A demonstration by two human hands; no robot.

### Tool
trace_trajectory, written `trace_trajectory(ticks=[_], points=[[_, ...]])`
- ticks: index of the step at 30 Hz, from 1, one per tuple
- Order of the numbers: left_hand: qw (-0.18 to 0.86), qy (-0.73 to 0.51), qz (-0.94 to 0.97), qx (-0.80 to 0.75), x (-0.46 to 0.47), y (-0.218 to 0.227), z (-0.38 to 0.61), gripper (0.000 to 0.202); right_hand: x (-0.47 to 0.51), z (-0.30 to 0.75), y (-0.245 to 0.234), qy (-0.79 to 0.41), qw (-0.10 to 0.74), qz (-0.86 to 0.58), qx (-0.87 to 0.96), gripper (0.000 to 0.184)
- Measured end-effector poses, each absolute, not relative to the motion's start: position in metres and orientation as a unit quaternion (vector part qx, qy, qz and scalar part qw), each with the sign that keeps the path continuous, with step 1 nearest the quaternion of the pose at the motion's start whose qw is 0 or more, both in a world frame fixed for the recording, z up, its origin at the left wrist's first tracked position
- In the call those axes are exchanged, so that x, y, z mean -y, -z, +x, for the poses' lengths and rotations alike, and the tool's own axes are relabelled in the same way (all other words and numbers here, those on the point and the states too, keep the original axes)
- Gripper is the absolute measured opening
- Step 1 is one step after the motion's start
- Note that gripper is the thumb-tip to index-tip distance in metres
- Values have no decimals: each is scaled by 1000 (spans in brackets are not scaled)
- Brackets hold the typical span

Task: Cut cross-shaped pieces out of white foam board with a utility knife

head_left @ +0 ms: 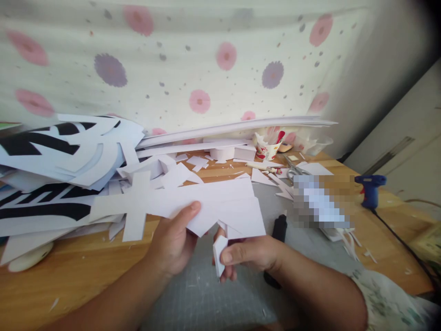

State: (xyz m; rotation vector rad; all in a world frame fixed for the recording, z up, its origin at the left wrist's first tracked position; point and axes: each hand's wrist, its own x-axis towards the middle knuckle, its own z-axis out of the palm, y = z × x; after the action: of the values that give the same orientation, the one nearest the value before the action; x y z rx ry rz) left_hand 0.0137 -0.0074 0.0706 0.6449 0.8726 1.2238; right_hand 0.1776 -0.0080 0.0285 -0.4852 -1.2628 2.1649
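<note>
Held up over the grey cutting mat point(193, 294) is a white cardboard cutout point(220, 197), with a cross-shaped part at its left and a notch in its lower edge. My left hand point(175, 239) grips its lower left side, thumb on top and fingers underneath. In my right hand point(248, 255), a small folded strip point(219, 257) of white card is pinched between thumb and fingers, just below the notch. Whether that strip joins the cutout cannot be made out. Behind my right wrist a black utility knife point(280, 227) lies on the mat.
Black-and-white card pieces point(65, 151) pile up at the left. Paper scraps point(198, 162), a paper cup point(268, 148) and scissors point(294, 170) lie at the back. A blue glue gun point(370, 188) with a cord stands right. A pixelated patch hides something beside it.
</note>
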Motion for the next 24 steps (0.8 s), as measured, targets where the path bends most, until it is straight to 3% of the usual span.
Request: trace_trajectory(ticks=[5,9,12,15,24], points=[[591,-653,241,-407,-7,-76,6,21,2,187,-33,-726,201,-210,623,39],[588,-654,244,-408,-8,-77,1,26,-5,190,-33,-551,296,-254,738,39],[590,-646,251,-414,-6,-74,1,29,-6,187,-31,-581,388,-266,665,49],[598,-633,262,-415,-4,-71,3,33,-4,182,-30,-620,453,-254,588,41],[677,-545,281,-407,-1,-69,10,36,-1,170,-22,-679,512,-239,469,30]])
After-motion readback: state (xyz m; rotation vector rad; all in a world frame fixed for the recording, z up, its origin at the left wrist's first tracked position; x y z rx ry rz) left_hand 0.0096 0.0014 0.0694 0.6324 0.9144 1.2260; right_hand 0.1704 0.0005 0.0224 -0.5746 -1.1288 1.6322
